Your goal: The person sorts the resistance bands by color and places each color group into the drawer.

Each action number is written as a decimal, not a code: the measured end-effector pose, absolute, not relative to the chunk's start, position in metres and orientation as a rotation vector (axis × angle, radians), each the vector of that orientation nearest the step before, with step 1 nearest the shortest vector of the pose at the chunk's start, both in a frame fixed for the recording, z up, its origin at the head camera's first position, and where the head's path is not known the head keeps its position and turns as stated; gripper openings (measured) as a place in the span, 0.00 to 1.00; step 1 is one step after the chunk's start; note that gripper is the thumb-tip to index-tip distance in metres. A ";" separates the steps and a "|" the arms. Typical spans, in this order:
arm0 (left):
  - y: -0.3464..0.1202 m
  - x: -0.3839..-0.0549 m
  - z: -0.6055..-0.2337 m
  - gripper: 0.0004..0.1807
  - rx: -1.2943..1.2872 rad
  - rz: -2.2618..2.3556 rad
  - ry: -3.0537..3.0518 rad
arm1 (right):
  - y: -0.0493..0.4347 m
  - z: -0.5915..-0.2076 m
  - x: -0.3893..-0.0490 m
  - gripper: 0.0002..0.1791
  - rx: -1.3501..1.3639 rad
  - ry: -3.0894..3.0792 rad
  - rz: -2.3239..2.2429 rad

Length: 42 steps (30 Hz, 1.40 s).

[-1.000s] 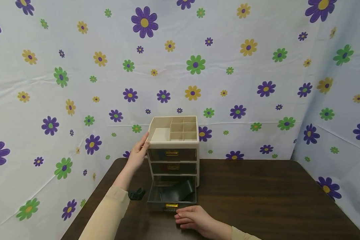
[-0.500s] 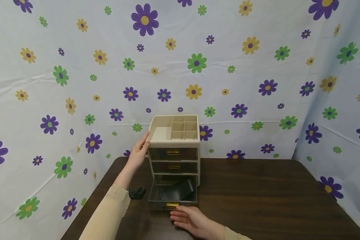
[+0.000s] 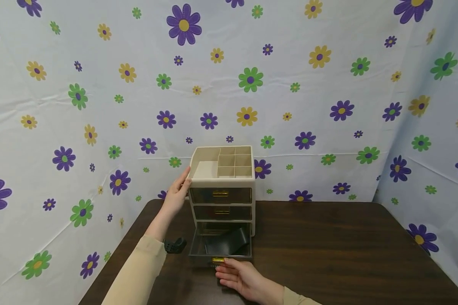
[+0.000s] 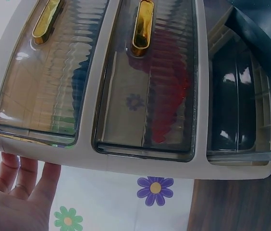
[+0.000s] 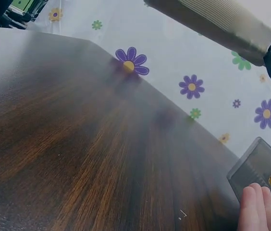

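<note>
A cream desktop drawer organizer (image 3: pixel 222 183) stands on the table, its upper two drawers closed. The smoky clear bottom drawer (image 3: pixel 238 257) is pulled out, and a glossy black curved item (image 3: pixel 227 242) lies inside. My left hand (image 3: pixel 177 192) rests against the organizer's left side near the top, straight fingertips touching its wall in the left wrist view. At the front of the open drawer is my right hand (image 3: pixel 241 277), its fingertips right at the gold handle (image 3: pixel 218 260). Its fingers (image 5: pixel 258 204) look nearly straight in the right wrist view.
Dark wooden table (image 3: pixel 328 250) extends to the right of the organizer. A flower-print sheet (image 3: pixel 156 51) hangs behind and at the sides. Small divided compartments (image 3: pixel 234 165) top the organizer. A black band (image 3: pixel 174 245) sits at my left wrist.
My right hand has shifted slightly left and up, to the drawer's gold handle. The left hand stays at the organizer's side, and the bottom drawer stays pulled out.
</note>
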<state>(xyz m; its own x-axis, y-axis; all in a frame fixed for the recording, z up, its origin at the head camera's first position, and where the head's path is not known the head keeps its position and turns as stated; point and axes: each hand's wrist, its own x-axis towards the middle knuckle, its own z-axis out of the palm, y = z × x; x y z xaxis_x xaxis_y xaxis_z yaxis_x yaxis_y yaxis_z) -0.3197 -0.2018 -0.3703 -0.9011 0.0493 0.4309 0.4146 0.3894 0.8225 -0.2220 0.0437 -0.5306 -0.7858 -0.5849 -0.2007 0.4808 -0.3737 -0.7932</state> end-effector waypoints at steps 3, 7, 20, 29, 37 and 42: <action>-0.202 -0.320 -0.370 0.28 -0.412 -1.515 -2.316 | 0.043 -0.530 -0.221 0.15 -0.145 1.209 -2.179; -0.203 -0.321 -0.372 0.28 -0.419 -1.520 -2.314 | 0.041 -0.532 -0.221 0.14 -0.134 1.221 -2.193; -0.203 -0.323 -0.372 0.28 -0.423 -1.527 -2.297 | 0.041 -0.526 -0.221 0.11 -0.112 1.242 -2.192; -0.203 -0.322 -0.372 0.28 -0.436 -1.531 -2.304 | 0.040 -0.521 -0.222 0.10 -0.097 1.265 -2.193; -0.203 -0.321 -0.372 0.28 -0.419 -1.528 -2.298 | 0.040 -0.521 -0.226 0.09 -0.082 1.275 -2.207; -0.203 -0.321 -0.371 0.28 -0.428 -1.520 -2.294 | 0.040 -0.521 -0.230 0.08 -0.085 1.281 -2.218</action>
<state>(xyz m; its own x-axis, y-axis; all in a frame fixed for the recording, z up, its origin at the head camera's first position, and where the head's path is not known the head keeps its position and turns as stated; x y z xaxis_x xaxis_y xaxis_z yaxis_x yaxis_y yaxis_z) -0.3205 -0.2027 -0.3712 -0.8914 0.0544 0.4500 0.4356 0.3772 0.8173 -0.2298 0.0398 -0.5206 -0.8351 -0.5040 -0.2206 0.4429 -0.3781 -0.8130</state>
